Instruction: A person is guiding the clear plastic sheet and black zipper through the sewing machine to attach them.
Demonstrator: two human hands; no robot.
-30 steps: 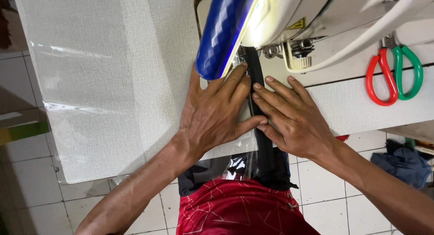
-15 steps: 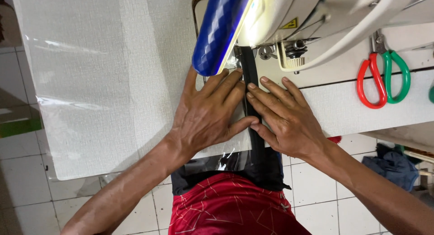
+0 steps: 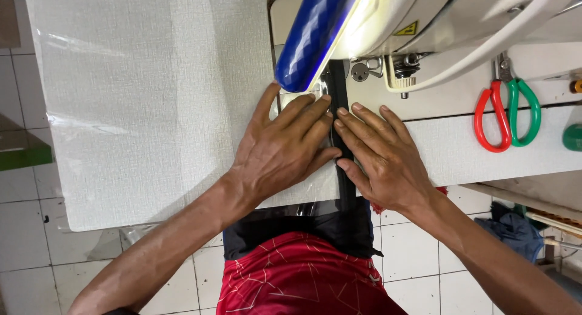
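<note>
— Two hands lie flat on one narrow black strip point(image 3: 344, 169); where exactly does it run?

— Straight down the table from under the sewing machine point(image 3: 424, 30), across the table's near edge and over into the person's lap, where it joins a wider dark fabric point(image 3: 291, 227) above the red shorts point(image 3: 303, 278).

— And the hands?

— Left hand point(image 3: 285, 151) lies just left of the strip, fingers spread and pressing down, fingertips close to the machine's blue front end point(image 3: 309, 39). Right hand point(image 3: 382, 157) lies just right of the strip, fingers fanned, thumb touching the strip's edge. Neither is closed on anything; both are open palms pinning the material flat.

— Anything between the hands?

— Only the strip. The two index fingers almost meet over it.

— What's farther from the machine?

— To its right, red-handled and green-handled scissors point(image 3: 506, 112) rest on the white table point(image 3: 151, 109), well apart from the right hand. At the far right edge a green rounded object point(image 3: 573, 136) is cut off by the frame; I can't tell what it is.

— Room to move?

— Left of the machine the tabletop stretches wide and bare to its left edge. Right of it, a bare band lies between the right hand and the scissors. Below the table's near edge, white floor tiles point(image 3: 36, 248) show, and a blue cloth point(image 3: 512, 230) lies on the floor beyond the right forearm.
</note>
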